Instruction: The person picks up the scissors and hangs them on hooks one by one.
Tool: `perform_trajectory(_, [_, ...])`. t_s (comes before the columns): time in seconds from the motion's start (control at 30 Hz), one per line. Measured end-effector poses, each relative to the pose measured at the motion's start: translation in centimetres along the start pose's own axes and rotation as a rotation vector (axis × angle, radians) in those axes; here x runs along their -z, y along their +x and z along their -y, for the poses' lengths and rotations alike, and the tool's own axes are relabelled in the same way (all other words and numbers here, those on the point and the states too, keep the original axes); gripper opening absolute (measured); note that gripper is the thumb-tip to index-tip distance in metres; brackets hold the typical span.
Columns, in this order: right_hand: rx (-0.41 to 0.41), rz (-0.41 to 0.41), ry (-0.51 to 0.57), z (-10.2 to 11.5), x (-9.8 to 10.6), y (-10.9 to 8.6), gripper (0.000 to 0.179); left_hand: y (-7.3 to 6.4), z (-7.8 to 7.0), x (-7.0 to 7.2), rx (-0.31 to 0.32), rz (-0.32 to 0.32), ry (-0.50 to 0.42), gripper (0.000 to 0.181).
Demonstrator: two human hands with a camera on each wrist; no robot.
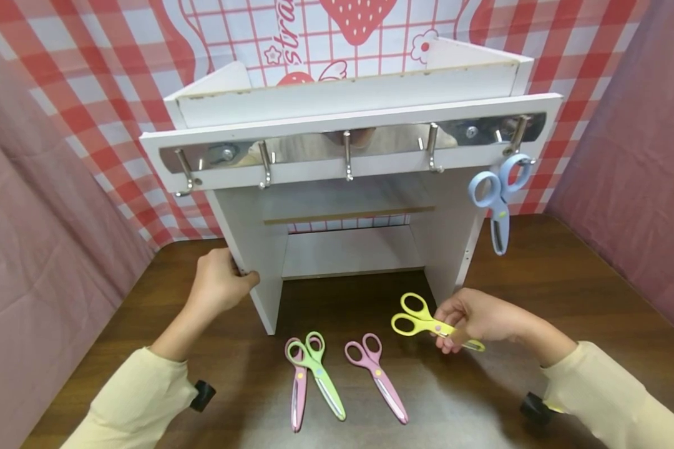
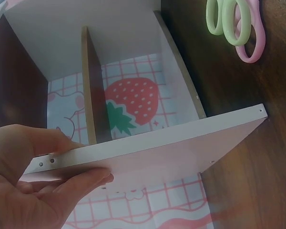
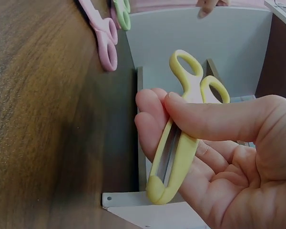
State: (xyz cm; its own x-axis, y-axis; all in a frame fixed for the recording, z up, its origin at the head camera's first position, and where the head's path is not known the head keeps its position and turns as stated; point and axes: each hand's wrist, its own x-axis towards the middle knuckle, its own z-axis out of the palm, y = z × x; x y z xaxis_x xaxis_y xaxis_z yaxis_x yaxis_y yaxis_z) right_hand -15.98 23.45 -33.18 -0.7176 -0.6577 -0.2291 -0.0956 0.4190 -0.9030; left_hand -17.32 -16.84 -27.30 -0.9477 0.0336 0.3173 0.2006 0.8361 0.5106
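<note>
My right hand (image 1: 474, 318) pinches yellow scissors (image 1: 418, 317) by the blades, above the table near the right side panel. In the right wrist view the thumb lies across the yellow scissors (image 3: 176, 143), handle loops pointing away. My left hand (image 1: 218, 277) grips the front edge of the left side panel (image 2: 148, 148) of a white shelf unit (image 1: 247, 249), thumb on one face and fingers on the other. Blue scissors (image 1: 500, 202) hang from the rightmost hook (image 1: 519, 134) of the metal rail. Green scissors (image 1: 320, 368) lie partly over pink scissors (image 1: 297, 399), beside another pink pair (image 1: 379, 377).
Several other hooks (image 1: 347, 153) on the rail carry nothing. The shelf unit stands on a dark wooden table (image 1: 561, 280) before a red checked strawberry cloth (image 1: 112, 81). Pink curtains hang at the left (image 1: 39, 206) and right (image 1: 640, 162).
</note>
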Motion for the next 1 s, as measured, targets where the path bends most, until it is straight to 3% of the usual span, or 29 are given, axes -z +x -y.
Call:
perform_trajectory(0.37, [0.007,0.014,0.03,0.8,0.3,0.0,0.031,0.0,0.1,0.0,0.004,0.005,0.005,0.015])
perform_trajectory(1.0, [0.043,-0.007,-0.034,3.2,0.5,-0.7,0.031,-0.1,-0.2,0.1,0.004,0.011,0.009,0.014])
